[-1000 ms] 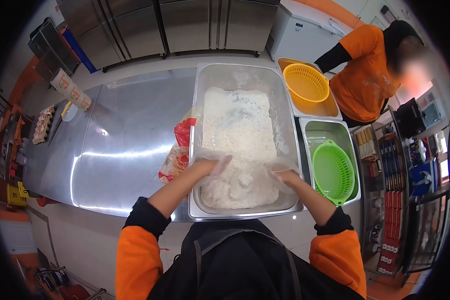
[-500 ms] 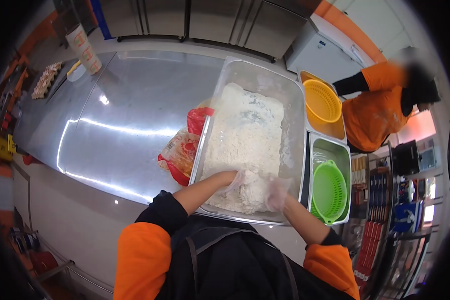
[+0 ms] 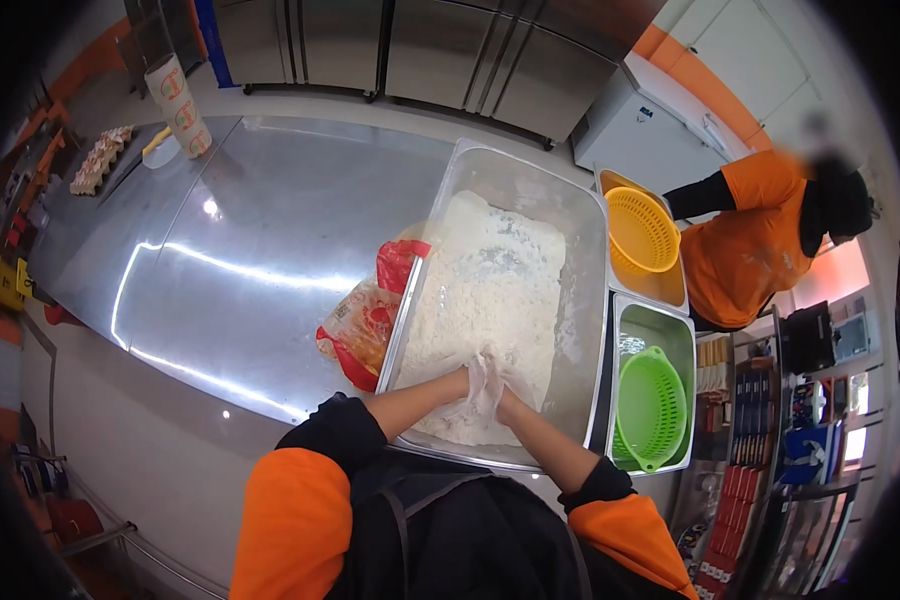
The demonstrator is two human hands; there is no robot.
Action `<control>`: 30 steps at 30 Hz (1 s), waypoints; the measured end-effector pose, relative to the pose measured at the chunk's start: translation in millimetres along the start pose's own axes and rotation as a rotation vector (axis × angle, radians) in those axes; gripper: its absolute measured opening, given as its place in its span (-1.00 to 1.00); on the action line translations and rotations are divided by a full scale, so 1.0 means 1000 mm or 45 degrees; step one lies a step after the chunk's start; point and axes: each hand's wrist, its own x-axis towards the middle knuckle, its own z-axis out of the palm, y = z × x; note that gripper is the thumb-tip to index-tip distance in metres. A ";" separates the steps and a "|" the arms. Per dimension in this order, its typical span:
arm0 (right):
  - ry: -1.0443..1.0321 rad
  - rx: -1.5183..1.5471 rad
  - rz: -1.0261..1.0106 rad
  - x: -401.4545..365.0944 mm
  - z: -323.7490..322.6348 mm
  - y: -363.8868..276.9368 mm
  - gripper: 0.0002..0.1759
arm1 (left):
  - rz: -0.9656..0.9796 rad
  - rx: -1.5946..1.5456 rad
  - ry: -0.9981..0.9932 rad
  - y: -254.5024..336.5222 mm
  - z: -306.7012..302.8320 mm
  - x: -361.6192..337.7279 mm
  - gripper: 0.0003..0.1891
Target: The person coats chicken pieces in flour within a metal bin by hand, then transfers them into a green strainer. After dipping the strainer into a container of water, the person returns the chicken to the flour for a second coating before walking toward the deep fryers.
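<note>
A large metal tray holds a broad layer of pale flour, thinner toward its far end, where bare metal shows through. My left hand and my right hand, both in clear plastic gloves, are close together in the flour at the near part of the tray. White powder coats the gloves. The fingers are partly buried and blurred, so whether they hold anything cannot be made out. A red and clear plastic bag lies against the tray's left side.
Right of the tray are a yellow basket and a green basket in metal pans. A person in orange stands beyond them. Egg trays and a patterned roll are on the steel table's far left.
My right hand has moved left, in beside my left hand; before, they were apart with a clump of flour between them. The view has shifted slightly.
</note>
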 end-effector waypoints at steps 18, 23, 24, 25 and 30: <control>-0.241 0.308 -0.577 0.135 -0.086 -0.032 -0.62 | 0.266 1.140 0.796 0.112 -0.055 -0.052 -0.66; -0.279 0.098 -0.227 0.071 -0.057 -0.024 -0.62 | 0.018 1.038 0.563 0.103 -0.055 -0.049 -0.57; -0.370 0.154 -0.158 0.038 -0.054 -0.037 -0.62 | 0.035 1.027 0.539 0.099 -0.053 -0.049 -0.57; -0.288 -0.349 -0.396 0.022 -0.059 -0.037 -0.62 | 0.055 1.012 0.522 0.096 -0.051 -0.048 -0.57; 0.023 -0.761 -0.675 0.031 -0.094 0.037 -0.50 | 0.040 1.153 0.352 0.104 -0.035 -0.045 -0.58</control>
